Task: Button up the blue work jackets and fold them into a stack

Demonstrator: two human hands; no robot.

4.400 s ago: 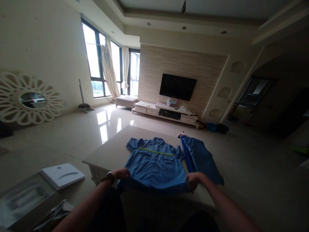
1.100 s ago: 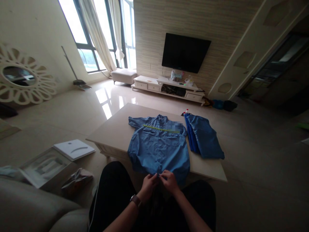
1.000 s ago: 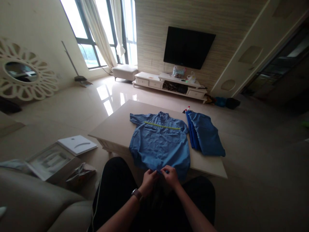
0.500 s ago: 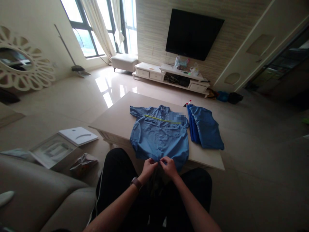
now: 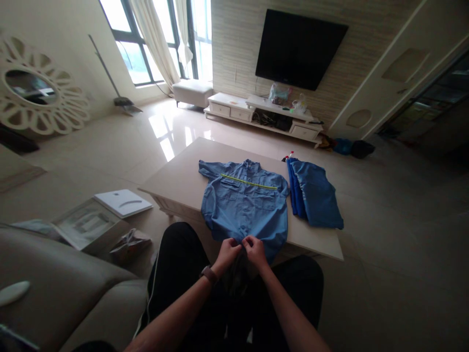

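Compared with 4.4 s ago, no longer gripping the shirt point(image 5: 245, 208) at two spread lower corners; now meeting at the middle of its hem, just off the near edge of the table point(image 5: 172, 171). Hardly changed from half a second ago.

Pinching the hem near the button front between thumb and fingers of the left hand point(image 5: 227, 254) and likewise of the right hand point(image 5: 255, 252), with fingertips almost touching. Reaching inward with both forearms over the lap, between knees point(image 5: 179, 249) close to the table's near side. Wearing a watch point(image 5: 208, 274) on the left wrist.

Lying face up on the table, collar toward the far edge, lower part drooping over the near edge. Flanked at the table's right end by folded clothes point(image 5: 318, 193), close to one sleeve. Leaving open tabletop toward the table's left end, and open floor point(image 5: 110, 146) beyond.
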